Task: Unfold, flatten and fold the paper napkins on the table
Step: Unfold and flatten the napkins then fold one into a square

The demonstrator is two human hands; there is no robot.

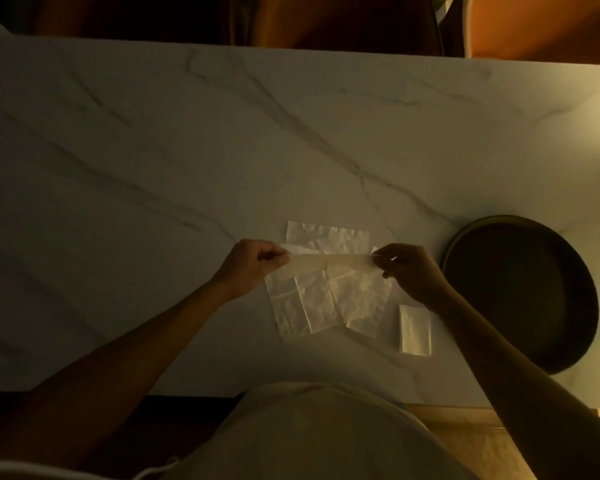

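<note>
A creased white paper napkin (329, 299) is held up, unfolded, above the marble table (153, 150). My left hand (253, 268) pinches its upper left corner and my right hand (409, 271) pinches its upper right corner, so the top edge is stretched between them. The sheet hangs down toward me. Behind it a second napkin (329, 237) lies flat on the table, partly hidden by the held one. A small folded napkin (415, 330) lies to the right, just under my right forearm.
A dark round tray (465, 244) sits on the table to the right of my right hand. Brown and orange chairs (343, 22) stand beyond the far table edge. The near table edge runs just in front of my body.
</note>
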